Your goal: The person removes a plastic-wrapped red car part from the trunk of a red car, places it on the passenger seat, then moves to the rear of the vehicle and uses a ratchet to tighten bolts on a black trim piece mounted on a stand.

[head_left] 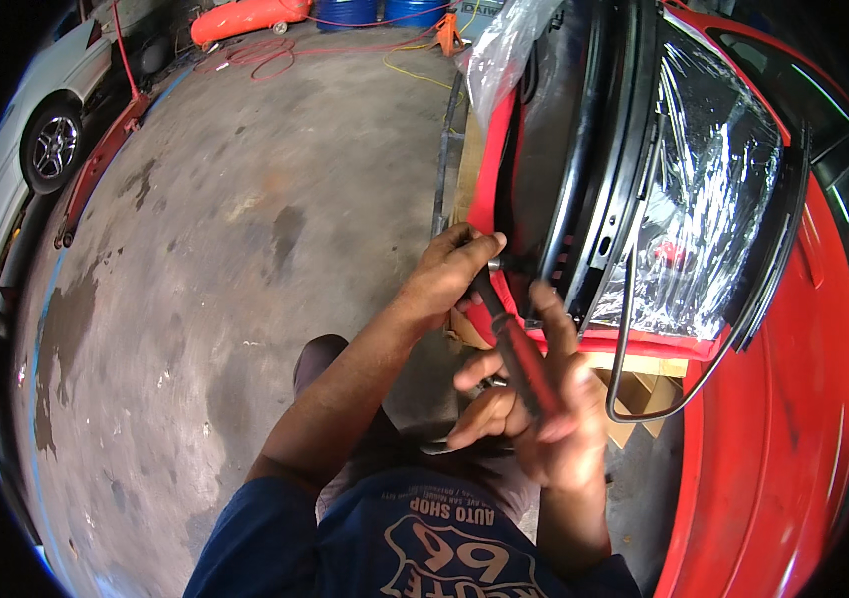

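My left hand (451, 269) is closed round the head end of a ratchet wrench (516, 359) with a red and black handle. A short silver socket (495, 264) on it points right, at the edge of a black panel that looks like a car door (584, 189). Blurred by motion, my right hand (559, 424) has its fingers spread behind and beside the handle; the handle crosses in front of its palm. A small shiny metal piece (491, 382) shows between those fingers, too small to make out.
The door lies on a red-padded support (634, 342), partly covered with clear plastic film (704, 179). A black tube frame (616, 394) juts toward me. Right stands a red car (773, 448); far left, a white car (21, 179) and red floor jack (96, 169). An orange tank (245, 20) lies behind.
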Demonstrator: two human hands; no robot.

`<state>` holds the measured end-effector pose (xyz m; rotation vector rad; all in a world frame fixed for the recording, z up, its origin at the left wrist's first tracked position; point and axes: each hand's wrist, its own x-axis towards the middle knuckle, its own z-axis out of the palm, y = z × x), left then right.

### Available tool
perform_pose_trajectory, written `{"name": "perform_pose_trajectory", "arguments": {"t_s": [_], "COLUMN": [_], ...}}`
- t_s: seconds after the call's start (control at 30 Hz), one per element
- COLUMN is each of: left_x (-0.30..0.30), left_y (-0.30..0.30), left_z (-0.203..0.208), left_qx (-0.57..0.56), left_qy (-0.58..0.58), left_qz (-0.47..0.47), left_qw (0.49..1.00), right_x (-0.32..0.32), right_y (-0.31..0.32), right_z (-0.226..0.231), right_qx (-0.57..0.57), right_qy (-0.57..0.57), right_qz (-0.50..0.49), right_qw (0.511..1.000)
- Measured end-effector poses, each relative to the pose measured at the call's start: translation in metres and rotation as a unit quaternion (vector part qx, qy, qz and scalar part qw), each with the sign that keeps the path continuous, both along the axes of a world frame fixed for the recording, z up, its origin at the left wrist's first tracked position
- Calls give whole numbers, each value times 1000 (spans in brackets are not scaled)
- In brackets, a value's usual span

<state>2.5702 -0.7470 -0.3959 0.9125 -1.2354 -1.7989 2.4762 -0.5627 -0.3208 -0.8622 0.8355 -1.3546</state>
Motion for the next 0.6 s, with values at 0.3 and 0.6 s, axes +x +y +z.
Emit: {"name": "perform_pose_trajectory", "arguments": {"t_s": [0.3, 0.6], "left_x": [5, -1], "left_y": [-15, -12], "left_z": [2, -9], "left_qx": [-101, -533], "left_qy": [-60, -152], "left_qz": [-63, 73], "left_qw": [991, 829], "right_x": [-20, -5], "right_y": [-14, -2], "right_z": [-16, -175], "right_qx": [-35, -18], "right_qy": [133, 421], "right_qz": [124, 40], "right_qw": [983, 906]}}
